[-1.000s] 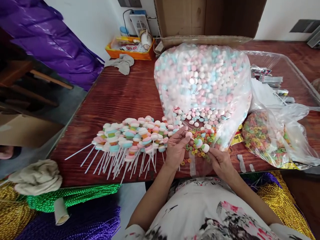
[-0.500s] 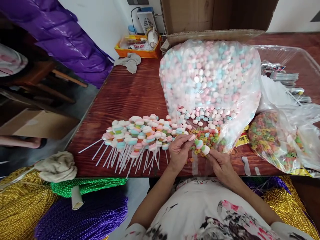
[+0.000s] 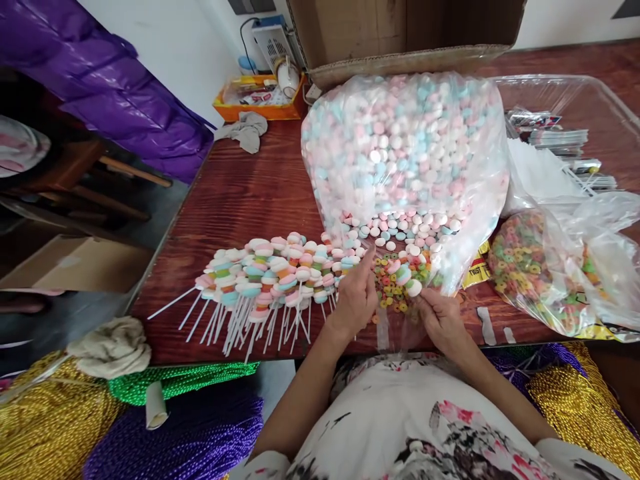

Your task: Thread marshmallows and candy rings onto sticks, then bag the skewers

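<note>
At the near edge of the wooden table, my right hand pinches the stick of a half-built candy skewer, its stacked pastel discs pointing away from me. My left hand reaches over the loose ring candies, fingers curled, though whether it grips one I cannot tell. Finished skewers lie just left of it; the big bag of marshmallow discs sits behind.

Bright, even light, soft shadows, glare on the clear candy bag, wide-angle bending at edges.
</note>
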Demonstrator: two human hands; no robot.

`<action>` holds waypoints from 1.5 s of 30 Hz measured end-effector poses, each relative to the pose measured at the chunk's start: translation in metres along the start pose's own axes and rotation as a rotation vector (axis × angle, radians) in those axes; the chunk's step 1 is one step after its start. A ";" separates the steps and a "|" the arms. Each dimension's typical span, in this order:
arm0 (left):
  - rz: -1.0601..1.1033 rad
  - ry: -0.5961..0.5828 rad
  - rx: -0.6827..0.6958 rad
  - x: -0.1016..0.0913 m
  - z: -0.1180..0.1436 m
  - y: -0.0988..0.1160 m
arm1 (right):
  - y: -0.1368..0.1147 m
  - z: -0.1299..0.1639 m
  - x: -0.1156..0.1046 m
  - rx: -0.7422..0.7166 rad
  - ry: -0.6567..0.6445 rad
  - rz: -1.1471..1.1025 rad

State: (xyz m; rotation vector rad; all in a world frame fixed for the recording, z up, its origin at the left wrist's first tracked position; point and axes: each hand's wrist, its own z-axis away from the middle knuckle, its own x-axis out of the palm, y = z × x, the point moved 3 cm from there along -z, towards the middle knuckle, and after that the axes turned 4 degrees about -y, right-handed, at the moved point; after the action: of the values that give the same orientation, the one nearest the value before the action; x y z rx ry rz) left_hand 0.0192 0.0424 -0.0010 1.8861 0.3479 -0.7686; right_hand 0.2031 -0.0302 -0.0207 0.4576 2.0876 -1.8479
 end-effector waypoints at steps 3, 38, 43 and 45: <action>-0.367 -0.178 -0.012 0.005 -0.035 -0.010 | 0.010 -0.003 -0.010 0.009 0.050 0.007; 0.437 0.380 0.028 -0.004 0.017 0.002 | -0.020 0.003 0.003 -0.017 -0.183 0.137; 0.191 0.393 0.203 -0.008 0.019 0.004 | -0.021 0.005 0.001 -0.040 -0.234 0.264; 0.153 0.384 0.236 -0.008 0.019 0.004 | -0.020 0.006 0.000 -0.064 -0.242 0.302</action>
State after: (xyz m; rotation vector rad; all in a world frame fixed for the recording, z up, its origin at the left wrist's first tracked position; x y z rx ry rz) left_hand 0.0086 0.0249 0.0023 2.2573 0.3570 -0.3529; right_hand 0.1947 -0.0384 -0.0033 0.4767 1.8005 -1.5740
